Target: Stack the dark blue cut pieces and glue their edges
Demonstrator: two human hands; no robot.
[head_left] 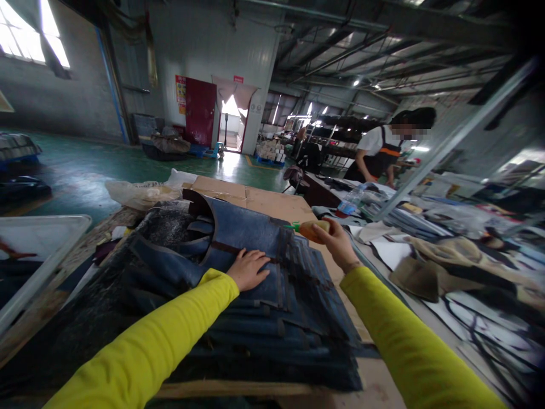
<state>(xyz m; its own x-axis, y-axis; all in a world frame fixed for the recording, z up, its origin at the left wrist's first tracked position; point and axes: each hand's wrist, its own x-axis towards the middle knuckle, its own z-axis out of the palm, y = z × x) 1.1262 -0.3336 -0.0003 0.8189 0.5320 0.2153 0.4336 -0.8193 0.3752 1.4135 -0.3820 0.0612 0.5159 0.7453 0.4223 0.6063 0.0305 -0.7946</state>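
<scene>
Crowding your workspace on the right half of the frame, loose cloth pieces (419,278) lie heaped on a surface, and a metal pole (451,146) slants across them toward the upper right corner. A clear plastic bottle (347,207) with a red and blue label lies at the near side of the pole's foot, and a co-worker (385,150) in a dark apron bends over in the upper right. At the left edge you have a white tub (70,227); a crumpled plastic bag (138,195) lies left of centre, near the cardboard (276,203) behind your work. Overlapping dark blue sheets (255,230) fill the middle and lower centre, the uppermost curling up on its left side (your left forearm hides part of the layers). Your left hand (249,269) rests palm down on that top sheet at the centre, fingers slightly spread and gripping nothing. Your right hand (336,241), right of centre, is closed around an amber squeeze bottle (311,232), its green tip pointing left, by the sheets' far right corner; you cannot tell whether the tip touches them.
</scene>
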